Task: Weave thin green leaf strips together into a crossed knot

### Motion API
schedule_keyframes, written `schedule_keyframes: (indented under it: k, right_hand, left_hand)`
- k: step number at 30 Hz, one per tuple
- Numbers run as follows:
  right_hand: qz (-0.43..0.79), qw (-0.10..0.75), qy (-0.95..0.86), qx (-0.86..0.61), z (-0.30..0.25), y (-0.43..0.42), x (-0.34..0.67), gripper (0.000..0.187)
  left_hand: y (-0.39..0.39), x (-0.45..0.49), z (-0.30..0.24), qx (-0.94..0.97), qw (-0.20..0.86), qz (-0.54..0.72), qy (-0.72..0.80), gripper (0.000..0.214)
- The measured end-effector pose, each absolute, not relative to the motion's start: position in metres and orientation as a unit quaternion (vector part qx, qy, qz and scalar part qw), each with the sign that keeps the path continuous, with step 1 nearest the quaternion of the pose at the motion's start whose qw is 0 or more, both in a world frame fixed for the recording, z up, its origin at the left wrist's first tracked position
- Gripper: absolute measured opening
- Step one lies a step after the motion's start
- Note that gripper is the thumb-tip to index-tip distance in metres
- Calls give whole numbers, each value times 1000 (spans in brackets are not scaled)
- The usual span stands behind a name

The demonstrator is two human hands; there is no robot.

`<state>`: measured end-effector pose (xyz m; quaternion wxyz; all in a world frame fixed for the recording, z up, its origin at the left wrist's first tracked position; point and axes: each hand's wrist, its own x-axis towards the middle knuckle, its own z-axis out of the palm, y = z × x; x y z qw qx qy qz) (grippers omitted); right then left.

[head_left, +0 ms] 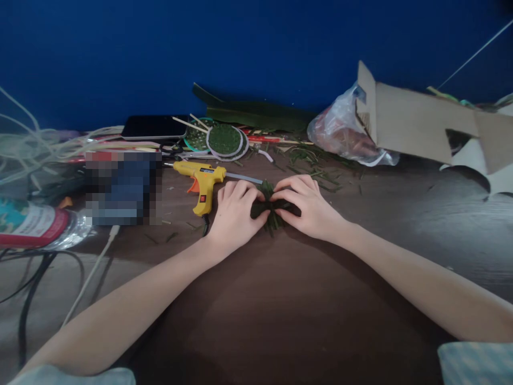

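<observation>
My left hand and my right hand meet at the middle of the dark wooden table. Between their thumbs and fingers they pinch dark green leaf strips, one hand on each side. Some strips stick out toward the back and the front of the fingers; the rest of the bunch is hidden by my hands. Close by my left hand lies a yellow glue gun with an orange trigger and a glue stick poking out of its back end.
Behind are round green woven pieces, a black phone, long leaves and leaf scraps. A plastic bag and a cardboard box stand right. Cables and a bottle lie left.
</observation>
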<state>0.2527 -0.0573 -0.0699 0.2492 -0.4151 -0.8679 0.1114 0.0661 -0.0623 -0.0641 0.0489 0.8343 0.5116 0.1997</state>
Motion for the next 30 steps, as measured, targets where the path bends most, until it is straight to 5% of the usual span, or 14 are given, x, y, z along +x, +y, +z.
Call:
schedule_keyframes:
  k: [30]
  right_hand:
    - [121, 259, -861, -422, -69, -57, 253, 9]
  left_hand:
    - [-63, 65, -63, 828, 48, 192, 525, 19]
